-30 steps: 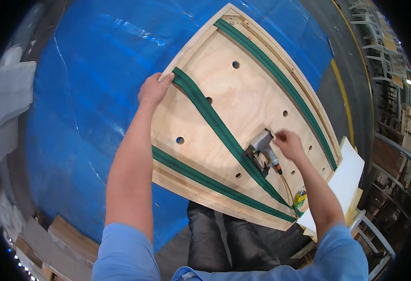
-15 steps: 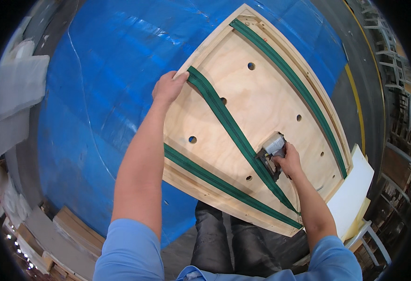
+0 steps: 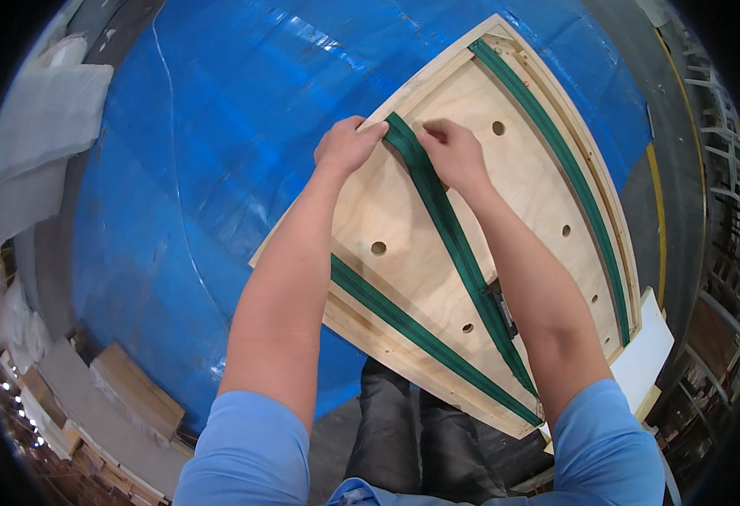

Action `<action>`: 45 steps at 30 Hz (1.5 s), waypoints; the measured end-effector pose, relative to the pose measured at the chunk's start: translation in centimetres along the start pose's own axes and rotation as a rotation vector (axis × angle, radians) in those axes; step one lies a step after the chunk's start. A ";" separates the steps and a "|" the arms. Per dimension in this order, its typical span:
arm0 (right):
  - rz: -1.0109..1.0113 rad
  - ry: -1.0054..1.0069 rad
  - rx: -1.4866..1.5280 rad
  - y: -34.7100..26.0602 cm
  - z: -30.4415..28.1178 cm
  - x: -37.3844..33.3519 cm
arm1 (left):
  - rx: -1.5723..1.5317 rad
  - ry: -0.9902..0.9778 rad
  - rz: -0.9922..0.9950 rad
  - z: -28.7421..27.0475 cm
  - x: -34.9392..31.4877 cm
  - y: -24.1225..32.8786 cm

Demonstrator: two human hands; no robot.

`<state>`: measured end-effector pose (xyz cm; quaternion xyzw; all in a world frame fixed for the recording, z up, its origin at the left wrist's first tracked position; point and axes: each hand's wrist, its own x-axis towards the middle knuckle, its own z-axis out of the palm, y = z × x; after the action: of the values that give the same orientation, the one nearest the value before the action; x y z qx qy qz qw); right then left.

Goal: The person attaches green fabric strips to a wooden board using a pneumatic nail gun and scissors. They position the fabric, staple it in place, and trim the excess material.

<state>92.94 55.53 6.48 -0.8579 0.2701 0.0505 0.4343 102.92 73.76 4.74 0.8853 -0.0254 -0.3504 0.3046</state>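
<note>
- Head view: a big wooden frame (image 3: 454, 63) lies in front of the person's legs (image 3: 378, 422). The middle green strap (image 3: 446, 223) runs inside it, from its upper left rim down to its bottom tip.
- The left hand (image 3: 349, 148) is clamped on the frame's upper left rim, with its thumb at the strap's top end. Maybe it sits there so that end does not slide away.
- The right hand (image 3: 454, 156) is over the frame, close to that same end. Its fingers curl beside the strap, perhaps to keep it in line. I cannot tell if they pinch it.
- Two more straps look flat. The right green strap (image 3: 547, 122) follows the frame's right side, and the lower green strap (image 3: 420, 333) follows its lower left side. The middle one bends near the top.
- A dark tool (image 3: 503, 312) is inside the frame, right by the middle strap's lower part. The right arm is in the way and hides most of it.
- Past the frame's upper left side spreads a blue sheet (image 3: 167, 169). A white board (image 3: 640, 346) pokes out past its lower right edge.
- Far left of the frame are a pale wrapped bundle (image 3: 45, 143) and a brown box (image 3: 138, 392). Right of it, a yellow line (image 3: 659, 228) marks the floor.
</note>
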 end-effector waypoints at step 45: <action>0.114 -0.121 -0.009 -6.5 11.7 -6.0 | -0.081 -0.184 -0.118 -4.0 -7.3 -13.3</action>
<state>92.82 70.14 5.85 -0.8384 0.2914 0.1281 0.4423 97.68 88.52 4.04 0.8364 0.0133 -0.4482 0.3153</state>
